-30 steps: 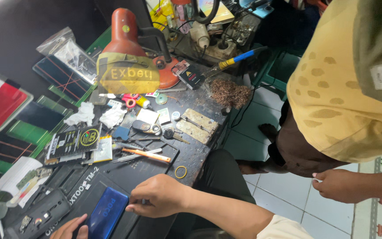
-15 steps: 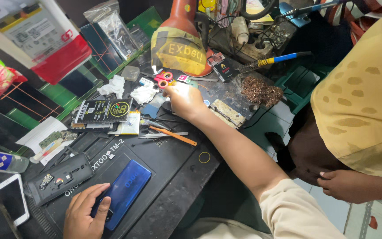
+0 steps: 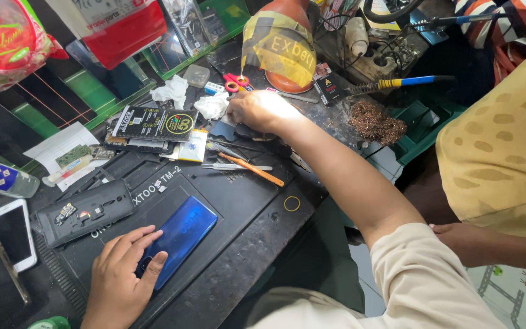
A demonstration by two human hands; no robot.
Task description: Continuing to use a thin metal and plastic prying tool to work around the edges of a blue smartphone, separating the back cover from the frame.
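Head view, looking down on a crowded repair bench. The left hand [image 3: 120,274] lies flat and open, fingers spread over the near end of a blue phone [image 3: 181,237], which rests face down on the black work mat [image 3: 238,201]. That mat is the anchor here. Beyond its far edge, the right hand [image 3: 260,111] reaches out with fingers curled down onto small dark parts; whether it grips anything I cannot tell. Left of the mat's far corner sits a flat black package [image 3: 156,123] with a yellow round emblem, stacked on other flat packets. Further left, a red plastic bag [image 3: 7,42] and a red-and-white box [image 3: 120,24] lean at the bench's back. Behind the right hand stands an orange lamp base wrapped in yellow tape [image 3: 278,45]. On the mat itself lie tweezers [image 3: 235,166] and an orange stick [image 3: 254,170]. A white phone [image 3: 13,231] lies left of the mat. The bench top is dark, green-striped at the back. To the right stands another person in a yellow shirt [image 3: 500,158].
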